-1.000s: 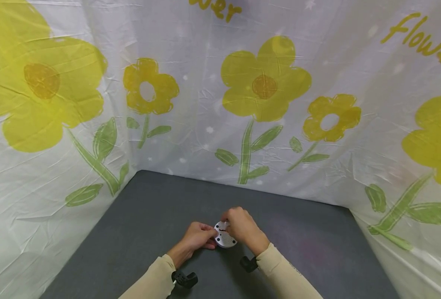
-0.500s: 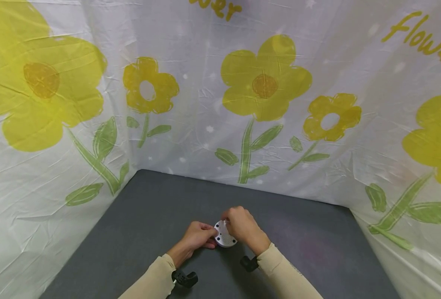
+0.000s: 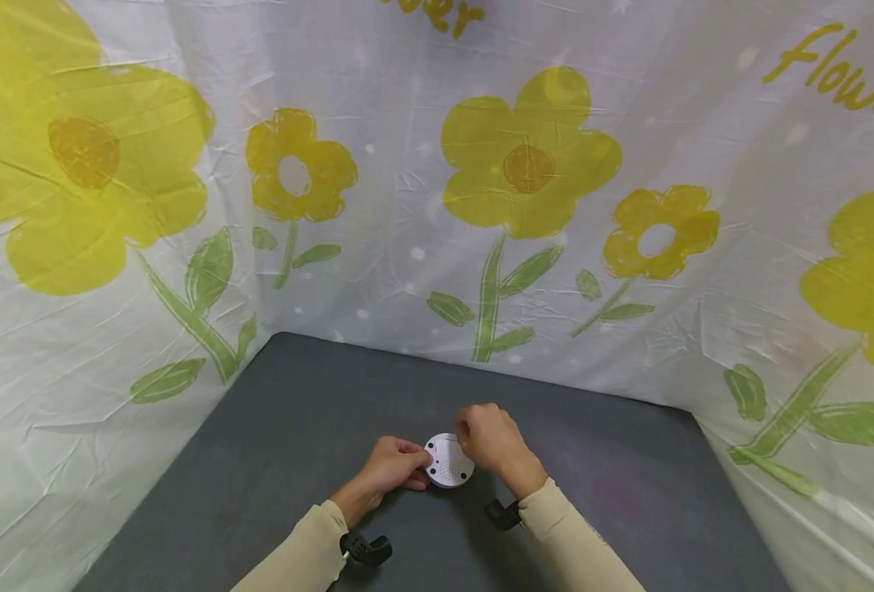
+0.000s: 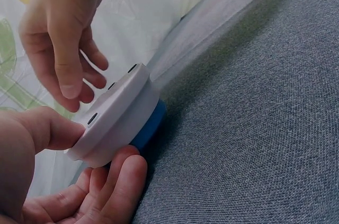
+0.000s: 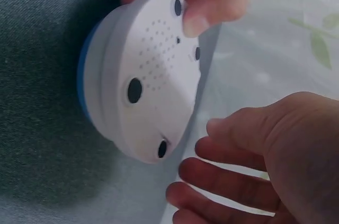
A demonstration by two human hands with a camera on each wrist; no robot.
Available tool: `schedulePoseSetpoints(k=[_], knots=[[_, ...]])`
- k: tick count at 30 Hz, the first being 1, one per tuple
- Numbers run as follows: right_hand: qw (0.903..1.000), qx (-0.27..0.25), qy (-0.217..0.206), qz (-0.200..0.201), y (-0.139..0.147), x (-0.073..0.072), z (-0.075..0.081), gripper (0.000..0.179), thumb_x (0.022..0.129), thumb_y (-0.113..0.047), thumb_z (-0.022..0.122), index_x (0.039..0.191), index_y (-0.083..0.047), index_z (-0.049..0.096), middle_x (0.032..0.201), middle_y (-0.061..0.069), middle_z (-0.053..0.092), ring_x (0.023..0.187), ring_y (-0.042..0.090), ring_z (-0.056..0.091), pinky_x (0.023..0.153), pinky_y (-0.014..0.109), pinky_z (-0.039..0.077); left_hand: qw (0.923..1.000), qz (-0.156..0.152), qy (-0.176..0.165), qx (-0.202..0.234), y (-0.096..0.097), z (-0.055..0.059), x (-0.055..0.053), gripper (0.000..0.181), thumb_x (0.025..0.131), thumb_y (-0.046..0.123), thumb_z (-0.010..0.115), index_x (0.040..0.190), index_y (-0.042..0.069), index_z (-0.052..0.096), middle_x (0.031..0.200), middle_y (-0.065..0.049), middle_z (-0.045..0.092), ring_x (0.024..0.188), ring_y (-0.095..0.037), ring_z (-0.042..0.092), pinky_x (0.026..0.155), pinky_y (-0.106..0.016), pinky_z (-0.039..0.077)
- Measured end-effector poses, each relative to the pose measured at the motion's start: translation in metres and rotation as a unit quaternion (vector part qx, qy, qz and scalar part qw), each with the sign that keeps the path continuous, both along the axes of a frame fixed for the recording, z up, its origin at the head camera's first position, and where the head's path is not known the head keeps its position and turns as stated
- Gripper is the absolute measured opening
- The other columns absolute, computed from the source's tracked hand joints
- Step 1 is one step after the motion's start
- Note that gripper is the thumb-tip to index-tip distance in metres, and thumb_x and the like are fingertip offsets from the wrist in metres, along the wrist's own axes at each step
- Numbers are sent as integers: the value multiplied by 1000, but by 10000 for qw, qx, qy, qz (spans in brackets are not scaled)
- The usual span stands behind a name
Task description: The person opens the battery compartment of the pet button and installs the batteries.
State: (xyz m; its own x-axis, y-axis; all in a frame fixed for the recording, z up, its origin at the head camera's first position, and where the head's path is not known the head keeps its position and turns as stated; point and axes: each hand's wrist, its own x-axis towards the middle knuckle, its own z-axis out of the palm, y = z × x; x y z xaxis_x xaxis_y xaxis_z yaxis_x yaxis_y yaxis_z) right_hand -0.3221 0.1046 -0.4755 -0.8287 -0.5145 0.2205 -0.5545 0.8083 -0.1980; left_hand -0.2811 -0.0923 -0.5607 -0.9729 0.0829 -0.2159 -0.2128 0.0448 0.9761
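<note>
A round white device (image 3: 449,462) lies face down on the dark grey table, its flat underside turned up. That face has small black feet and a patch of tiny speaker holes (image 5: 153,52). A blue band (image 4: 152,126) runs around its lower part in the left wrist view. My left hand (image 3: 392,464) pinches the device's left edge, thumb on the white face and fingers beneath the rim. Just right of the device, my right hand (image 3: 492,436) hovers with nothing in it; its relaxed fingers (image 5: 228,179) are apart from the device in the right wrist view.
The dark table (image 3: 318,386) spreads around both hands. White sheets printed with yellow flowers (image 3: 529,168) hang along its back and sides. A black wrist strap mount (image 3: 366,549) sits on the left wrist, another black mount (image 3: 501,515) on the right.
My right hand has let go of the device and shifted slightly right. A dark gap in the white face a second ago is now covered. The left hand keeps its pinch.
</note>
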Motion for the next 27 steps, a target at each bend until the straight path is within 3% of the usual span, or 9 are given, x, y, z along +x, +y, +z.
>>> schedulePoseSetpoints(k=[8,13,21,27], knots=[[9970,75,-686,-354,2,1,-6,32,99,-16,72,67,-17,67,62,-5,53,54,12,45,49,28,35,10000,-42,0,5,0,0,0,23,94,8,75,109,-9,75,92,-13,79,72,-16,76,65,-30,69],[9970,75,-683,-352,3,-1,-12,47,102,-21,72,60,-20,51,61,-7,44,55,11,42,50,28,32,10000,-46,8,36,0,1,0,23,94,8,75,109,-10,75,92,-13,79,72,-16,77,66,-31,69],[9966,14,-659,-487,1,-2,-18,33,102,-25,73,70,-19,69,66,-5,56,57,11,47,50,28,38,10000,-15,5,-12,0,2,1,22,94,8,75,108,-9,76,91,-13,79,72,-16,76,66,-31,69],[9967,8,-573,-583,0,0,-19,27,99,-23,76,73,-17,72,70,-2,63,59,12,52,51,30,43,10000,-28,26,-14,0,2,1,22,94,8,75,108,-9,76,91,-12,79,72,-16,76,66,-31,69]])
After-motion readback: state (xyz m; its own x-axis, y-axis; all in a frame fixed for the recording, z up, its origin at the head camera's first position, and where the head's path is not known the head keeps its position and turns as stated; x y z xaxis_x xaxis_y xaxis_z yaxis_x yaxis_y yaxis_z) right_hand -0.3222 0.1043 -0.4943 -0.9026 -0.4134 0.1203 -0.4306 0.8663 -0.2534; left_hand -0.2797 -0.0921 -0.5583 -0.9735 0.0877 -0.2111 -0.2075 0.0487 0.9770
